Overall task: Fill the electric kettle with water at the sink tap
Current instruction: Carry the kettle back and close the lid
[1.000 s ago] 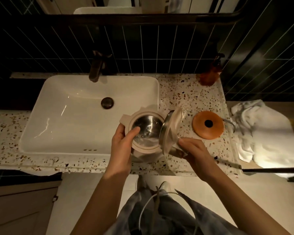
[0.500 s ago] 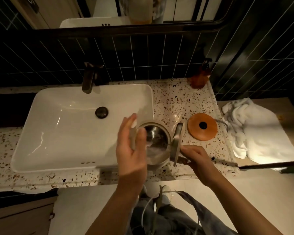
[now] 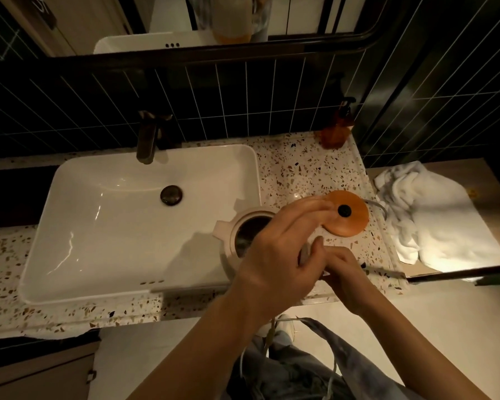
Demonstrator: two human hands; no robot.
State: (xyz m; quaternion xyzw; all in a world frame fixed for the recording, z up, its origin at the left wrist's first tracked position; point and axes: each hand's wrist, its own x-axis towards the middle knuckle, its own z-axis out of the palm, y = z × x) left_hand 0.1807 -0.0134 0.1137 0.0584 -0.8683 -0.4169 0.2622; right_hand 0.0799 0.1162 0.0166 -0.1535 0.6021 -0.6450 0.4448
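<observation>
We are steadying kettle (image 3: 237,241) at countertop (image 3: 300,166) front edge: right hand (image 3: 344,272) gripping handle, left hand (image 3: 280,249) spread above; tap (image 3: 147,140) lying far-left.

Dim, warm light falls across the scene, brightest on the white towel (image 3: 433,226) at the tabletop's (image 3: 306,168) right edge. Glare streaks the sink (image 3: 98,220) basin; the left hand (image 3: 280,255), blurred at the fingers, throws a soft shadow leftward. Wall tiles (image 3: 214,105) lie nearly black, their lines bowing toward the frame's corners.
</observation>
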